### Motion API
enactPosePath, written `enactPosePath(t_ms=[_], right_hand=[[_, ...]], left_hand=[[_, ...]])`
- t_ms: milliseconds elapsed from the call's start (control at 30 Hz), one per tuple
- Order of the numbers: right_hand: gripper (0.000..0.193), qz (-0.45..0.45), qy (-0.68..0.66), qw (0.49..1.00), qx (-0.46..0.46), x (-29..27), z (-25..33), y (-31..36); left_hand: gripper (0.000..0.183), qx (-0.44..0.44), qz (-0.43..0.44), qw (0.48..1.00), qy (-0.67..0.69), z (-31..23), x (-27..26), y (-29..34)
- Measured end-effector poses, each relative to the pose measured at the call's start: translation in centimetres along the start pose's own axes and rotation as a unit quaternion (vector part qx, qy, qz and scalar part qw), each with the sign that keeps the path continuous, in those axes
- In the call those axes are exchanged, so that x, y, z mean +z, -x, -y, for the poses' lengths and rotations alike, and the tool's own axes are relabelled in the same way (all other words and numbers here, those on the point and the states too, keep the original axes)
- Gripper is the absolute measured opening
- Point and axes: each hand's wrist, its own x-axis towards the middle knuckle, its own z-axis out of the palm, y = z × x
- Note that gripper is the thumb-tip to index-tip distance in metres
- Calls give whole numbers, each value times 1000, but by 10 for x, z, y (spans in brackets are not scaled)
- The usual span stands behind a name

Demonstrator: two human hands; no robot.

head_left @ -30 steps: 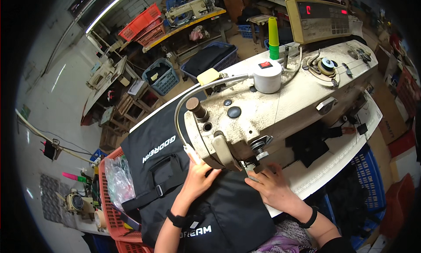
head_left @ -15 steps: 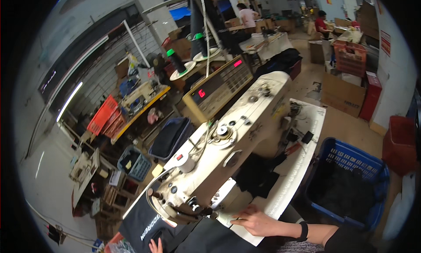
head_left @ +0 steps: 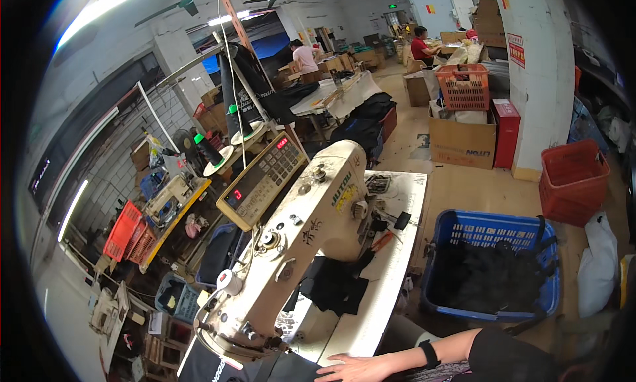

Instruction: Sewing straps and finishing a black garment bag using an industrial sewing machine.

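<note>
A cream industrial sewing machine [head_left: 311,233] stands on a white table [head_left: 397,266]. Under its needle end lies black fabric [head_left: 288,367] with white lettering, cut off by the lower edge. My right hand [head_left: 358,367] lies palm down at the table's front edge, fingers stretched toward the fabric and touching its right side. It holds nothing that I can see. My left hand is out of the picture. Loose black cloth pieces [head_left: 334,286] are heaped beneath the machine's arm. Farther back is an orange-handled tool [head_left: 382,241].
To the right, a blue basket [head_left: 493,316] holds dark cloth on the floor, with a red bin [head_left: 575,183] behind it. A control panel [head_left: 262,183] and thread cones [head_left: 211,151] stand behind the machine. Two people work at far tables.
The view has swung up and to the right, so the machine sits lower and farther left. My left hand has left the picture. My right hand's bent fingers have straightened and spread.
</note>
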Motion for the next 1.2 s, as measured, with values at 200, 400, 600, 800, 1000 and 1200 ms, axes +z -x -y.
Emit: enactPosePath(t_ms=[200, 400, 600, 800, 1000, 1200], right_hand=[[54, -43, -80, 996, 15, 18, 4, -19], [41, -127, -26, 992, -5, 29, 0, -42], [35, -130, 23, 991, -14, 31, 5, -57], [33, -138, 96, 984, 61, 27, -6, -49], [32, -119, -62, 991, 10, 53, 11, -64], [20, -232, -212, 949, -32, 117, -4, -50]], left_hand=[[41, 47, -98, 994, 28, -4, 5, 9], [40, 84, -208, 973, 52, -14, 2, 17], [39, 117, -316, 940, 61, -31, -21, 23], [39, 149, -412, 895, 78, -49, -37, 21], [38, 182, -498, 842, 102, -67, -52, 2], [38, 229, -571, 778, 125, -98, -74, -32]])
